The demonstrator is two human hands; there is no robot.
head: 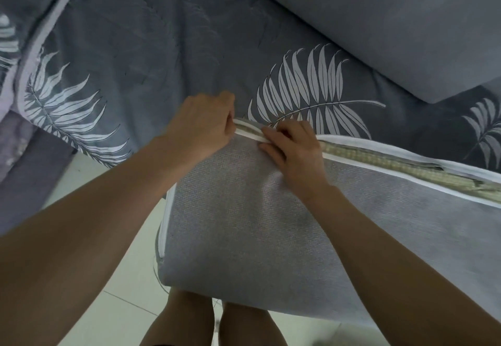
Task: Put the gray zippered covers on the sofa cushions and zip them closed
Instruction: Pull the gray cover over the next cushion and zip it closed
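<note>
Item count: two hands, one gray cover with one cushion insert inside it, one further gray cushion, one leaf-print quilt with four white leaf prints in view, two bare legs.

1. The leaf-print quilt (130, 47) is dark gray and spreads across the left and centre of the view. Below its edge lies a pale tiled floor (108, 299).
2. The left hand (202, 120) has its fingers curled round the left end of the cover's white-edged opening and grips it at the cushion's far corner.
3. The gray cover (244, 223) is a light gray fabric with a fine woven texture and white piping along its left seam. It encloses the cushion, which leans from the quilt's edge toward the person, above the legs (176, 321).
4. The right hand (292, 148) sits just beside the left hand. Its fingertips pinch the two white edges of the opening together. The zip slider cannot be seen.
5. To the right of this hand the opening (379, 167) gapes. The greenish-beige cushion insert (352, 157) shows between the white edges as far as the frame edge.
6. The second gray cushion (379, 20) is plain and smooth. It rests on the quilt at upper right, well apart from both hands.
</note>
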